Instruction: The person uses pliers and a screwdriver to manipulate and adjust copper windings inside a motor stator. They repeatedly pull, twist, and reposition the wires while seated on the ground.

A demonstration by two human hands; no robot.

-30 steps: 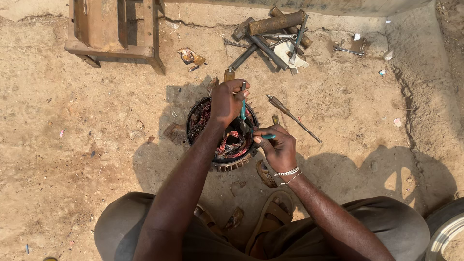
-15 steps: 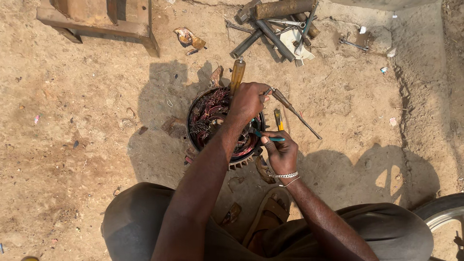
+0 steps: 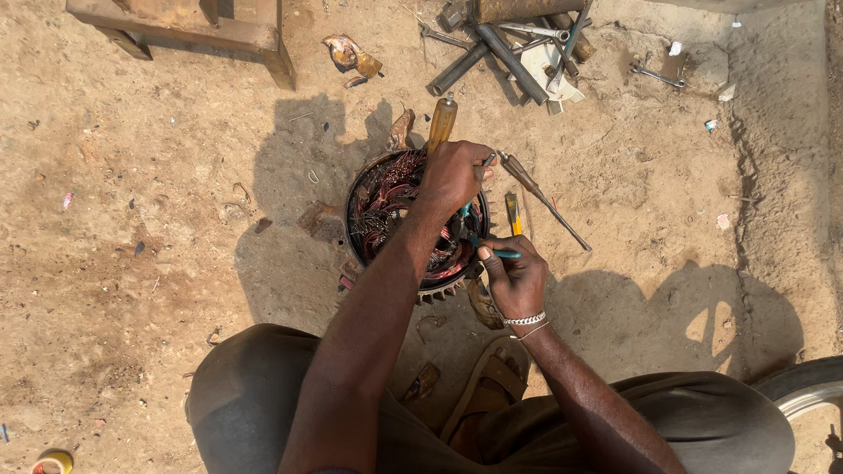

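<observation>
Risked gouging the copper windings [image 3: 386, 197] inside the motor stator [image 3: 369, 254] on sandy ground, left hand [image 3: 452, 175] clenched atop its rim, right hand [image 3: 514, 276] gripping teal-handled pliers [image 3: 479, 233] just beside it.

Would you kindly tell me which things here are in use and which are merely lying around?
In use:
round motor stator with copper windings
teal-handled pliers, in right hand
left hand, on the stator

Lying about:
yellow-handled screwdriver
dark-handled screwdriver
pile of metal pipes and spanners
wooden bench
</observation>
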